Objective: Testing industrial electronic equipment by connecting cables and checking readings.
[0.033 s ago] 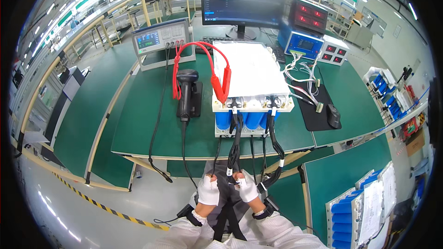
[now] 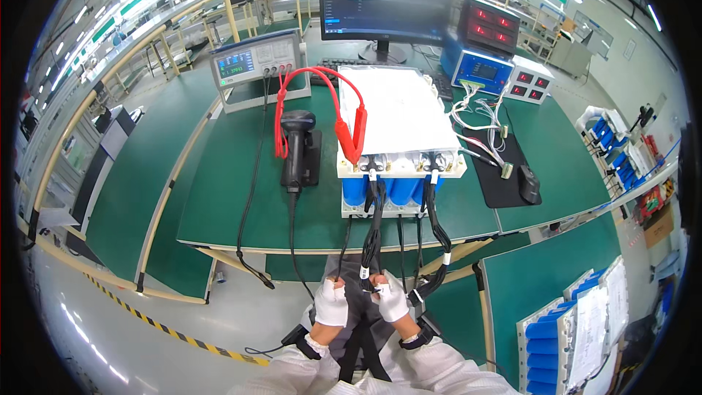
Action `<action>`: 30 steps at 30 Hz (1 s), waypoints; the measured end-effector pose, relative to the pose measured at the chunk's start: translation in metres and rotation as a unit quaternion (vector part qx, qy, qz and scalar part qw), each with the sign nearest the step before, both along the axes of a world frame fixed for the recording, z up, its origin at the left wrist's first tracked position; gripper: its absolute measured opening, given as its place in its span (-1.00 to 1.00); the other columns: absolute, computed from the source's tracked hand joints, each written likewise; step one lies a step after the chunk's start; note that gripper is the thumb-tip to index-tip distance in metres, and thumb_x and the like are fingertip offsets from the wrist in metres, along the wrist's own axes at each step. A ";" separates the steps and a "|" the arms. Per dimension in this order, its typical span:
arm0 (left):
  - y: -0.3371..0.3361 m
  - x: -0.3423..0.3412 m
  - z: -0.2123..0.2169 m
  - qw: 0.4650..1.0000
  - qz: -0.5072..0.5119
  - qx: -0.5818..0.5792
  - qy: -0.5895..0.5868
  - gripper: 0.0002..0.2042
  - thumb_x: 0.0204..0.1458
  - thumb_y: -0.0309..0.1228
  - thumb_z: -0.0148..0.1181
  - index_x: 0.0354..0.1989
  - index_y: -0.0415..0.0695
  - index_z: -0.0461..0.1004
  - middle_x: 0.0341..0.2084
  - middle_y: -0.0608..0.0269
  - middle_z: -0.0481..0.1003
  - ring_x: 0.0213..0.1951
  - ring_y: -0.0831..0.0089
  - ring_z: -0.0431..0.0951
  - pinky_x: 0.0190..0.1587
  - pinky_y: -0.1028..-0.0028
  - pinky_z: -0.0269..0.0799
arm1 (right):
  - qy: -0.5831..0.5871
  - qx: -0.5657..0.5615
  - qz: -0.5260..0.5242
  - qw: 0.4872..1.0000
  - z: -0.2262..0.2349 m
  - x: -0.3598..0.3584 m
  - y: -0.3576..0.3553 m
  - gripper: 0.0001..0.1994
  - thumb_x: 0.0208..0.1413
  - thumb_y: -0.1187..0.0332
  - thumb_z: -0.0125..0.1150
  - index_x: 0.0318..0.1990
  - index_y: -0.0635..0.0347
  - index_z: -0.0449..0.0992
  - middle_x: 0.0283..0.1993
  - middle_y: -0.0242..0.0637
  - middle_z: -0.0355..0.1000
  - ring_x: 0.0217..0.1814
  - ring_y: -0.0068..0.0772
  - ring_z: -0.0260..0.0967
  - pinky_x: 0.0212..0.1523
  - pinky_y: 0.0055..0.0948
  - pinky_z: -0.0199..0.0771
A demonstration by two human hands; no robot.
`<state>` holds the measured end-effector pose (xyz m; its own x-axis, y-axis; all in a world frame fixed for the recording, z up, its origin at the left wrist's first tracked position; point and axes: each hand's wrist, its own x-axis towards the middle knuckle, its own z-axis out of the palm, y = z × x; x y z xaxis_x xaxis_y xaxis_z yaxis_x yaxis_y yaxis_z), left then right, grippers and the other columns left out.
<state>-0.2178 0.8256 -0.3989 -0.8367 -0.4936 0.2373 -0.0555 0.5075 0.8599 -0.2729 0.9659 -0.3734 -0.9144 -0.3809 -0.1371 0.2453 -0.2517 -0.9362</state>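
Two gloved hands (image 2: pixel 362 300), one monitor (image 2: pixel 385 1), one scanner (image 2: pixel 297 143), two red clamps (image 2: pixel 349 135).

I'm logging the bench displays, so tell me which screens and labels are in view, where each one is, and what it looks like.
Monitor: back centre, wide, dark screen.
Meter: back left, grey box, small blue display.
Red readout: right of monitor, black panel, red digits.
Blue unit: beneath the red readout, small blue screen.
Cable tags: white bands on black cables, near both hands.

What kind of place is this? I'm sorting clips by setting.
Probably an electronics or battery assembly factory: green workbenches, a bench meter with red clip leads, and a battery pack with blue cells.
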 end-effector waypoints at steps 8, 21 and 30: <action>-0.007 0.014 0.097 0.987 0.071 0.002 0.145 -0.75 0.15 -0.39 -0.01 -0.06 -0.26 0.41 -0.09 0.02 0.42 -0.02 0.16 0.40 0.08 0.29 0.25 | -0.020 -0.057 -0.056 0.997 -0.012 0.009 -0.015 -0.59 0.31 0.09 -0.17 -0.41 0.25 0.39 -0.65 -0.50 0.16 -0.66 -0.69 0.06 -0.65 -0.65 0.04; -0.013 -0.146 0.302 0.899 -0.238 0.256 0.264 -0.59 0.28 -0.24 -0.27 0.13 -0.30 0.26 0.00 -0.02 0.43 0.01 0.37 0.43 0.10 0.50 0.26 | 0.018 -0.038 -0.073 0.996 -0.017 0.004 -0.011 -0.63 0.23 0.02 0.01 -0.35 0.20 0.37 -0.60 -0.47 0.21 -0.63 -0.70 0.10 -0.62 -0.65 0.06; 0.013 -0.147 0.329 0.851 -0.197 0.359 0.330 -0.57 0.29 -0.05 -0.30 -0.50 -0.09 0.24 -0.70 0.33 0.21 -0.65 0.54 0.14 -0.60 0.54 0.07 | 0.012 -0.001 -0.055 0.998 -0.012 -0.004 -0.008 -0.64 0.24 0.05 -0.04 -0.39 0.18 0.36 -0.54 -0.48 0.23 -0.56 -0.70 0.14 -0.57 -0.67 0.11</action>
<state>-0.3649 0.8391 -0.0703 -0.7717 -0.4226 0.4753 0.6127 -0.2934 0.7338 -0.2765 0.9581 -0.3859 -0.9536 -0.2789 -0.1136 0.1933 -0.2774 -0.9411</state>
